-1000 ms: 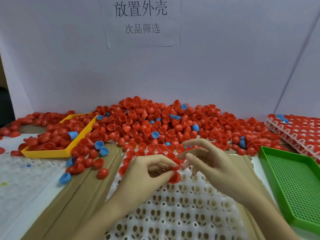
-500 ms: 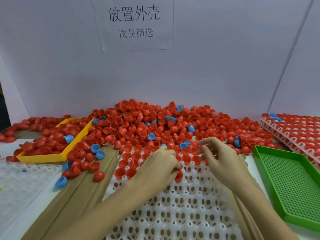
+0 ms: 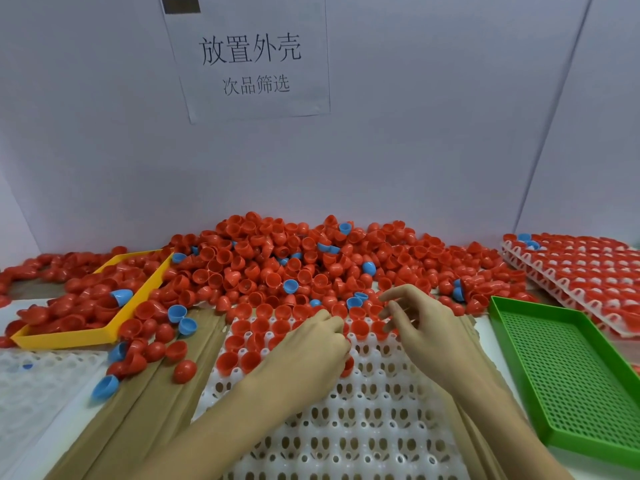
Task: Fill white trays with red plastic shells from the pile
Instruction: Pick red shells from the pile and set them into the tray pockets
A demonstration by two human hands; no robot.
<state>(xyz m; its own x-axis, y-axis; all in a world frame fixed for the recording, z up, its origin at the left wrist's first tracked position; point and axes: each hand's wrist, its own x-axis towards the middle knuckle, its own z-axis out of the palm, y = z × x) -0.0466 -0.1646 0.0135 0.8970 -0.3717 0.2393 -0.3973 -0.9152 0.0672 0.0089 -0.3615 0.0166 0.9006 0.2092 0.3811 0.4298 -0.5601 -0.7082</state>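
Note:
A big pile of red plastic shells (image 3: 277,268) lies against the back wall, with a few blue ones mixed in. In front of it sits a white tray (image 3: 363,427) whose far rows hold red shells (image 3: 239,358); the near pockets are bare. My left hand (image 3: 311,355) lies curled on the tray, and a red shell (image 3: 348,366) peeks out from under its fingers. My right hand (image 3: 422,330) hovers over the tray's far row at the edge of the pile, fingers loosely bent, nothing visibly in them.
A yellow tray (image 3: 86,336) full of red shells stands at the left, with loose red and blue shells (image 3: 176,313) beside it. To the right are a green perforated tray (image 3: 571,375) and stacked white trays (image 3: 571,271) filled with red shells. Another white tray (image 3: 34,386) lies at the near left.
My hands have drawn apart. The left went down onto the tray with its shell, and the right moved forward to the edge of the pile. The view tilted upward.

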